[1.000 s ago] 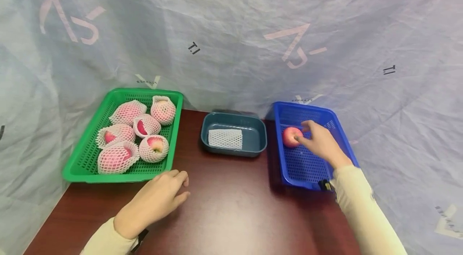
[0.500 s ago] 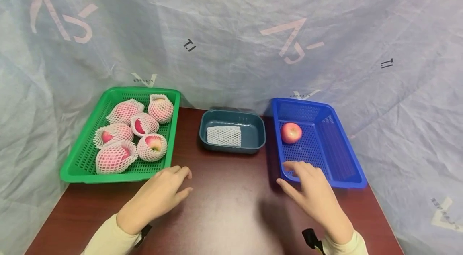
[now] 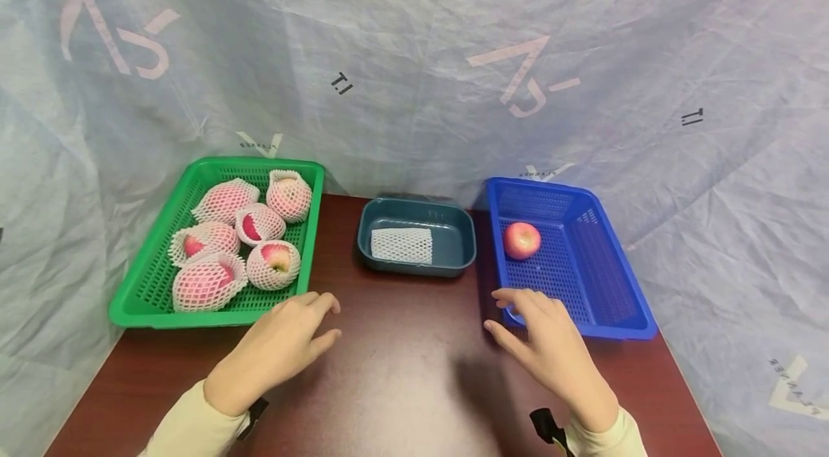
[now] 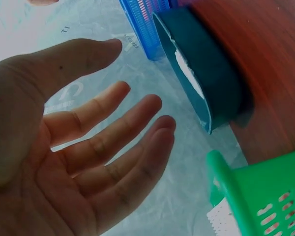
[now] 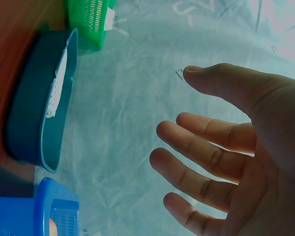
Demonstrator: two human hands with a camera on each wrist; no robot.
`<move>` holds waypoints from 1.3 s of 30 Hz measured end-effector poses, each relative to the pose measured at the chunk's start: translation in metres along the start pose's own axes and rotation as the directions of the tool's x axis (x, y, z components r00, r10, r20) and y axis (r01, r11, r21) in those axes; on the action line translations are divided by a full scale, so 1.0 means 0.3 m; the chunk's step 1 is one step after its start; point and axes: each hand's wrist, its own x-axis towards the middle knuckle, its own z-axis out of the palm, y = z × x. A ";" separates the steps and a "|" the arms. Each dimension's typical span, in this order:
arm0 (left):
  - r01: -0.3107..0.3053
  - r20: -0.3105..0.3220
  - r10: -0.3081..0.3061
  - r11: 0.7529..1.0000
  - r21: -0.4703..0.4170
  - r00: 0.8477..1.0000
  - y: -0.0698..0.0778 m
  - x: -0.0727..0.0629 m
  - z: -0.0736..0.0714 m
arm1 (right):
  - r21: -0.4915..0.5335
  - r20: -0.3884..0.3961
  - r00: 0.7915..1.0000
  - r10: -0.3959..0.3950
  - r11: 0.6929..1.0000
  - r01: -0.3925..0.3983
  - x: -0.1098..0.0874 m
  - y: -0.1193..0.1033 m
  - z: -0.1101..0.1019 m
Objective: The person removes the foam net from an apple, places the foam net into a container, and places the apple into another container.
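My left hand point(image 3: 278, 345) hovers by the front right corner of the green basket point(image 3: 119, 302), fingers loosely bent with nothing between them. Several apples point(image 3: 206, 284) in white foam nets lie in that basket. My right hand point(image 3: 547, 345) is over the near left corner of the blue basket point(image 3: 631, 284), fingers spread and holding nothing. One bare red apple point(image 3: 522, 240) sits at the left side inside the blue basket. Between the baskets, a dark teal tray point(image 3: 453, 271) holds a flat white foam net point(image 3: 401, 245). Both wrist views show bare palms.
A reddish-brown wooden table point(image 3: 401, 370) bears both baskets and the tray. Behind them hangs a wrinkled grey printed sheet point(image 3: 414, 83), which also runs down along both sides of the table.
My right hand has drawn back from beside the apple in the blue basket to the basket's near left corner. The apple stays inside. The left hand has barely moved.
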 end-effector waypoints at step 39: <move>0.453 0.107 -0.456 0.890 0.050 0.883 -0.630 -0.097 -0.118 | 0.062 0.028 0.999 0.031 0.998 -0.033 -0.049 0.001 0.090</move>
